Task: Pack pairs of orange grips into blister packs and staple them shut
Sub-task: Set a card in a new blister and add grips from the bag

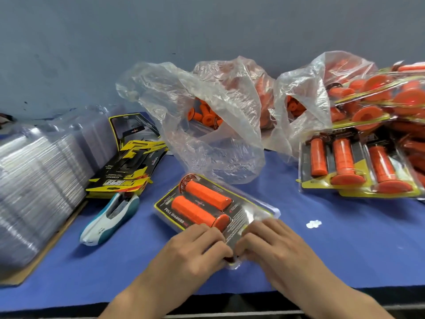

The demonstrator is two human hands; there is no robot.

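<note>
A clear blister pack [262, 209] with a black and yellow card lies at the table's middle. Two orange grips [202, 201] lie inside it side by side. My left hand [195, 247] and my right hand [271, 242] both press and pinch the pack's near edge, fingers curled over the plastic, fingertips almost meeting. The near corner of the pack is hidden under my hands. A white and teal stapler [110, 215] lies to the left of the pack, untouched.
Stacked empty blister shells [34, 176] fill the left side, with printed cards [128, 169] beside them. Two clear bags of loose orange grips [207, 116] stand at the back. Finished packs [354, 164] pile up at the right on the blue tabletop [345, 249].
</note>
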